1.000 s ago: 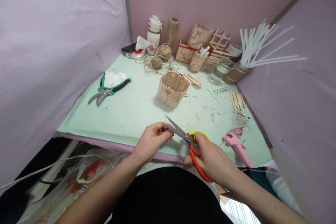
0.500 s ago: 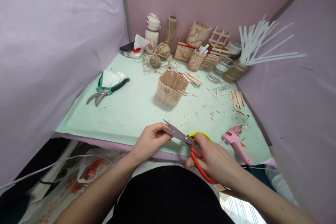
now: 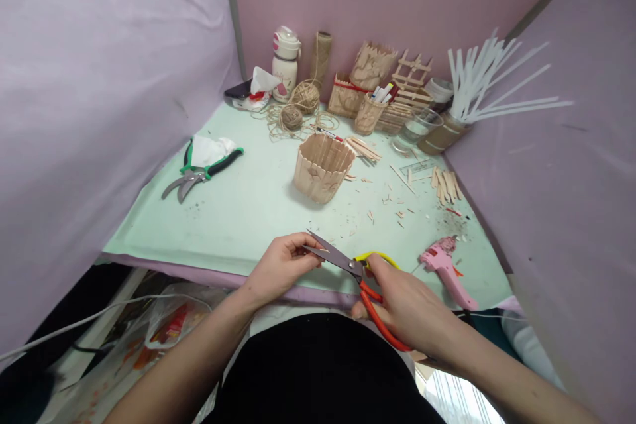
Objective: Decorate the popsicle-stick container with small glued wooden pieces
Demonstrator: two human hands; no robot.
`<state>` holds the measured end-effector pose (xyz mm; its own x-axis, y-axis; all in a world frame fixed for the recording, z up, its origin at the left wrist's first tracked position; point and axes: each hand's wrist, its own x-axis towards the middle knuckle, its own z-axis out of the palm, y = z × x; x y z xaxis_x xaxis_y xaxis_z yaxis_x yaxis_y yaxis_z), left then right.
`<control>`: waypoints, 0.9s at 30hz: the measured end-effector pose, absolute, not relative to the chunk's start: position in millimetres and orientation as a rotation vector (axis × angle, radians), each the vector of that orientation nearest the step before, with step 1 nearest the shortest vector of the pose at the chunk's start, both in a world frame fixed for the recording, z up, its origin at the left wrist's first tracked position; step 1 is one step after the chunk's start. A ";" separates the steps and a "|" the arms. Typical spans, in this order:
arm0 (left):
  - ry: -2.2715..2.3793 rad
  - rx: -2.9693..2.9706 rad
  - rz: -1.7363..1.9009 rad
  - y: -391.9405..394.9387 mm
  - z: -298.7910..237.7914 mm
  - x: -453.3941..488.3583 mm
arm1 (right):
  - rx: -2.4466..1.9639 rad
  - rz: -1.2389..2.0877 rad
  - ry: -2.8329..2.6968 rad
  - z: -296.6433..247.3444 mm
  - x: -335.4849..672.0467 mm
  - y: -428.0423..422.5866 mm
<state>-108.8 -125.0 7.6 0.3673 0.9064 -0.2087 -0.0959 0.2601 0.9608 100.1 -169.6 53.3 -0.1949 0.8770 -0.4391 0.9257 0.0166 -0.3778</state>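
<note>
One pair of scissors [image 3: 342, 260], slightly open, sits gripped in the fingers of the right hand [image 3: 405, 301] near the edge of the worktop [image 3: 238, 212]; the left hand [image 3: 283, 266] curls its fingers beside them, its hold unclear. A wooden basket [image 3: 320, 177] stands beyond.
</note>
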 end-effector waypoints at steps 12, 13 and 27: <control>0.860 0.778 1.008 -128.6 -5.6 -96.5 | 2.034 -1.030 2.141 48.7 91.1 -171.1; 0.845 0.667 1.046 -130.5 -6.3 -91.4 | 2.061 -1.036 2.143 46.5 89.2 -171.5; 0.807 0.303 1.277 -139.4 0.0 -67.6 | 2.181 -1.238 2.141 23.0 79.5 -171.3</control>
